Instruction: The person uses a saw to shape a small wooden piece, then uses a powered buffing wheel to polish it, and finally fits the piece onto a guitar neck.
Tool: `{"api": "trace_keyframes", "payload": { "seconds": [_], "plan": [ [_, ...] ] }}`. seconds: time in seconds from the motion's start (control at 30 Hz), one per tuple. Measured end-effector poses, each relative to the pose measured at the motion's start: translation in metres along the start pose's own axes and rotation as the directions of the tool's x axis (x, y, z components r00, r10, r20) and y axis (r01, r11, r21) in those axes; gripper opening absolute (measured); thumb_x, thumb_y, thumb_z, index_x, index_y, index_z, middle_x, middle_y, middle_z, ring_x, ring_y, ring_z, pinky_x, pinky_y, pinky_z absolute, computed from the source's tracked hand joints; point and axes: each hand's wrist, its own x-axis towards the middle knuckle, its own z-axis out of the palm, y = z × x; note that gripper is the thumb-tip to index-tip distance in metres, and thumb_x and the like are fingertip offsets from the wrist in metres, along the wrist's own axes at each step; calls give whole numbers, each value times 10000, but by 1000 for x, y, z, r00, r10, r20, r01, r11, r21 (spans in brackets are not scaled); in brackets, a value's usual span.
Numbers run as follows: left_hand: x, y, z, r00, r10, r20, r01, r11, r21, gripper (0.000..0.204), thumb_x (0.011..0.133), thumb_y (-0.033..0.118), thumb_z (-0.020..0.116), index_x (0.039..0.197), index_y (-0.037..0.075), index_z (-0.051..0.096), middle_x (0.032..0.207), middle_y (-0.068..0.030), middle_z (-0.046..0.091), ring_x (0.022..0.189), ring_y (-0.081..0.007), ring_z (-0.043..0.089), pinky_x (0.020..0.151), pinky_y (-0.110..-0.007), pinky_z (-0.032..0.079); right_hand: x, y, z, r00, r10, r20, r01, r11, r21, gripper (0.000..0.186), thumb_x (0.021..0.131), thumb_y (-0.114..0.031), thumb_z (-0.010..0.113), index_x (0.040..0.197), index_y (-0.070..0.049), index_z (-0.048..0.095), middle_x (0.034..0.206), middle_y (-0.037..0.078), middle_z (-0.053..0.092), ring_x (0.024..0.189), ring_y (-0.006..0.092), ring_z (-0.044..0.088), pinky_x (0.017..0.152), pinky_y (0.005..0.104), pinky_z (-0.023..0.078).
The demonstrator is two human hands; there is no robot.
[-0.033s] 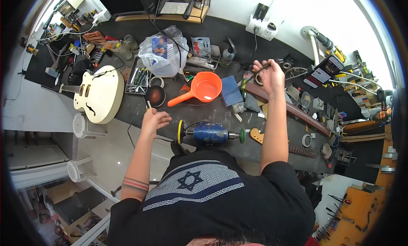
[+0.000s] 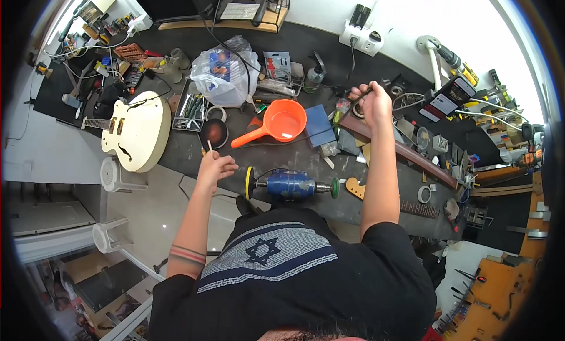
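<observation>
My left hand (image 2: 213, 171) is closed in a pinch on a thin pale stick (image 2: 209, 145), which points up beside a round black dish (image 2: 214, 133). My right hand (image 2: 375, 105) is raised over the back right of the workbench, its fingers curled round a dark cable (image 2: 363, 96). Between my arms stands an orange long-handled pot (image 2: 285, 121), its handle toward my left hand. Nearer to me lies a blue bench polisher (image 2: 289, 184), with a yellow disc (image 2: 249, 183) at its left end and a green disc (image 2: 335, 188) at its right.
A cream guitar body (image 2: 141, 132) rests at the left edge, beside a tray of tools (image 2: 189, 110). A plastic bag (image 2: 226, 82) sits behind the pot. On the right are a guitar neck (image 2: 419, 208), a long reddish beam (image 2: 412, 154) and a mounted phone (image 2: 448, 99).
My right hand's fingers have curled in more tightly round the cable. A dark cord near the pot's handle has shifted slightly. The left hand has barely moved.
</observation>
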Motion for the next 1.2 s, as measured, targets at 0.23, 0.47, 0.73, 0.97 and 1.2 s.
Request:
{"api": "trace_keyframes", "payload": {
  "seconds": [0.23,0.47,0.73,0.97,1.2],
  "plan": [
    [-7,-44,-7,997,41,-64,-15,931,365,292,1050,242,706,962,101,465,860,-67,640,752,-181,673,688,-340,568,32,4,-2,997,-65,-49,30,854,-519,338,1171,-377,479,1070,-63,553,719,-40,441,492,72,344,448,270,300],
    [-32,-44,-19,902,429,-55,-282,679,678,278,1096,252,584,982,15,493,800,-167,595,765,-284,629,714,-455,470,56,-20,24,986,-92,136,154,802,-578,442,1181,-414,479,1070,-20,646,716,-43,483,500,46,347,453,259,277],
    [-77,10,20,846,533,-2,-384,612,692,205,1111,190,536,1055,-6,555,854,-204,637,785,-346,641,742,-448,494,78,-29,34,996,7,91,31,913,-407,392,1168,-404,489,1001,-66,596,696,-18,471,485,81,322,462,278,243],
    [-94,30,39,837,548,3,-408,618,672,183,1099,153,559,1045,-22,567,837,-184,630,738,-301,608,716,-418,488,73,-27,37,996,-7,86,42,909,-414,369,1151,-409,524,954,-101,573,673,-26,458,528,117,405,517,313,327],
    [-98,33,49,835,551,19,-416,607,677,169,1090,141,576,1041,-21,570,805,-171,607,696,-275,577,689,-404,477,75,-24,36,996,-34,85,64,926,-372,365,1143,-414,543,936,-113,559,665,-28,451,525,125,407,523,315,332]
  ]
}}
